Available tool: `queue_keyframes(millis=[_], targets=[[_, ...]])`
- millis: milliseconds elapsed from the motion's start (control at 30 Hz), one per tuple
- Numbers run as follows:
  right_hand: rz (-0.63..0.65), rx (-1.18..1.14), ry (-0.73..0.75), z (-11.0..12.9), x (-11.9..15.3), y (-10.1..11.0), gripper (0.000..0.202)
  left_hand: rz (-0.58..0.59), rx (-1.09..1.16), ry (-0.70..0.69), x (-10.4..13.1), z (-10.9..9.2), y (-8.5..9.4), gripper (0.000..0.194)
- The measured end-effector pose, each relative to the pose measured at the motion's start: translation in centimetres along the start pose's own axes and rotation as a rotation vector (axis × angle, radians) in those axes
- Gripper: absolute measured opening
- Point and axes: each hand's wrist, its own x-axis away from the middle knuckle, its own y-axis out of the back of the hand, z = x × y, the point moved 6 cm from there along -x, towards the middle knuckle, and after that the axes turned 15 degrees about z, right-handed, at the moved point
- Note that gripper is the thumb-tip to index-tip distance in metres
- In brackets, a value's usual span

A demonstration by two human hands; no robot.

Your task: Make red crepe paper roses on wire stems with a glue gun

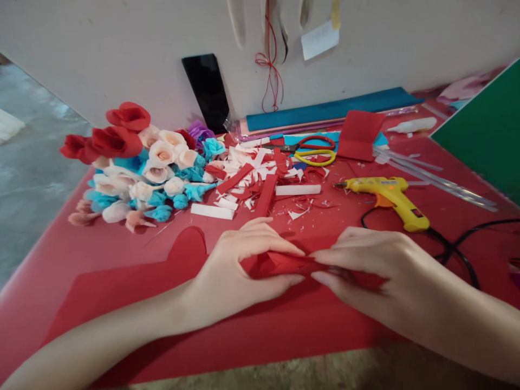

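Observation:
Between my two hands is a piece of red crepe paper [284, 263], rolled or folded into a bud-like shape. My left hand [239, 265] curls around its left part, thumb and fingers on either side. With thumb and fingertips, my right hand [365, 265] pinches its right end. The paper's far side is hidden by my fingers. Beneath and left of my left hand lies flat red paper [122, 287], with a rounded red petal piece [189, 249] at its upper edge.
Finished paper flowers [154, 162] are heaped at left. Paper scraps [252, 173], scissors [317, 150] and a folded red piece [359, 135] lie behind my hands. A yellow glue gun [390, 195] with black cord [455, 249] is at right, near clear sticks [442, 179] and a green board [487, 130].

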Motion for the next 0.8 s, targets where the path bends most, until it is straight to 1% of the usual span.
queue_keyframes(millis=[67,100,133,200,267,300,333,367,400,467,567,667,733,800], targets=[[0.042,0.010,-0.021,-0.3,-0.1,-0.3,0.014,-0.016,0.026,0.031,0.0,0.4,0.0,0.017],[0.048,0.016,-0.024,-0.5,-0.2,-0.2,0.016,-0.030,0.036,0.045,0.0,0.7,0.0,0.016],[0.028,0.025,-0.031,-0.7,-0.3,0.2,0.018,-0.043,0.046,0.060,-0.1,1.0,-0.1,0.016],[-0.069,0.060,-0.063,-1.3,-0.1,1.7,0.018,-0.066,0.062,0.094,-0.1,1.9,-0.3,0.015],[-0.184,0.160,-0.167,-2.7,0.5,3.5,0.015,-0.073,0.078,0.133,-0.2,3.0,-0.7,0.015],[-0.226,0.228,-0.237,-3.5,1.0,4.3,0.016,-0.070,0.082,0.144,-0.2,3.6,-0.9,0.016],[-0.242,0.313,-0.338,-4.6,1.6,4.9,0.015,-0.068,0.085,0.149,-0.3,4.0,-1.1,0.016],[-0.240,0.359,-0.404,-5.7,2.2,5.2,0.015,-0.066,0.084,0.148,-0.3,4.4,-1.3,0.016],[-0.230,0.391,-0.449,-6.8,2.8,5.4,0.022,-0.062,0.084,0.145,-0.4,4.7,-1.5,0.016],[-0.215,0.443,-0.524,-9.0,4.0,5.4,0.024,-0.059,0.084,0.139,-0.5,5.2,-1.6,0.015],[-0.183,0.477,-0.618,-12.6,5.1,4.7,0.021,-0.061,0.090,0.134,-0.5,5.6,-1.7,0.014],[-0.228,0.485,-0.782,-15.9,5.6,4.7,0.028,-0.066,0.101,0.129,-0.4,5.9,-1.9,0.013],[-0.216,0.457,-0.848,-17.7,5.6,4.7,0.029,-0.067,0.106,0.129,-0.4,6.2,-2.0,0.014],[-0.189,0.415,-0.875,-18.8,5.6,4.7,0.028,-0.066,0.110,0.133,-0.3,6.4,-2.1,0.014]])
